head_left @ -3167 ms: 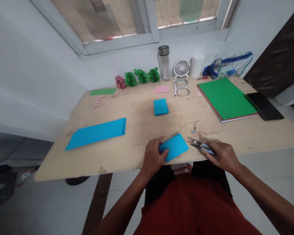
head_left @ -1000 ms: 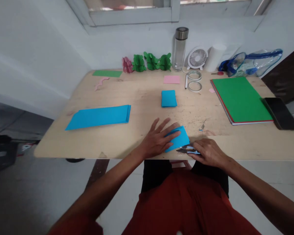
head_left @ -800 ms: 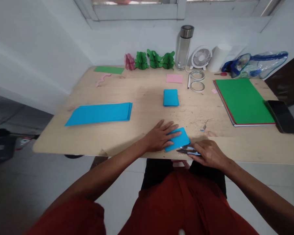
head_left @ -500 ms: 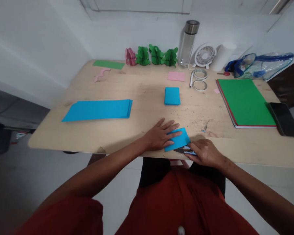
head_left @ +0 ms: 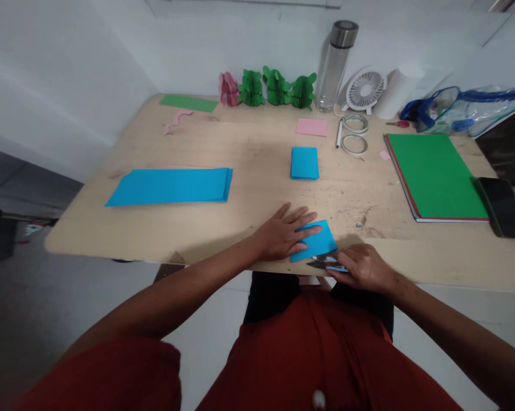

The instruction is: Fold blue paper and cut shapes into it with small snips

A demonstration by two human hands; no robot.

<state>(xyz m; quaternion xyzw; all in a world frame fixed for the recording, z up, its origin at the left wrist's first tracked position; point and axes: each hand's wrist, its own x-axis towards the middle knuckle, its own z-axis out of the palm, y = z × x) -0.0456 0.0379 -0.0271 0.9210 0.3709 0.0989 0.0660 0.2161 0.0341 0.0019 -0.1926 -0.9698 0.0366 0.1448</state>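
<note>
My left hand (head_left: 285, 235) lies flat with fingers spread, pressing a small blue paper piece (head_left: 321, 242) onto the table near its front edge. My right hand (head_left: 360, 267) is closed around what look like scissors (head_left: 321, 264), their dark pointed blades towards the left. The blades lie just below the blue paper's lower right edge; the fingers hide most of the handles. Beyond the hands sits a small stack of blue paper squares (head_left: 304, 163). Long blue paper strips (head_left: 172, 186) are stacked on the left.
Along the back of the table (head_left: 249, 228) stand pink and green paper figures (head_left: 277, 87), a glass bottle (head_left: 331, 74) and a white fan (head_left: 366, 89). Tape rolls (head_left: 354, 144) and pink paper (head_left: 312, 127) lie before them. Green sheets (head_left: 439, 177) and a phone (head_left: 503, 206) are right.
The head view has shifted slightly. Both hands keep nearly the same places; the scissors sit very slightly further from the blue paper's edge.
</note>
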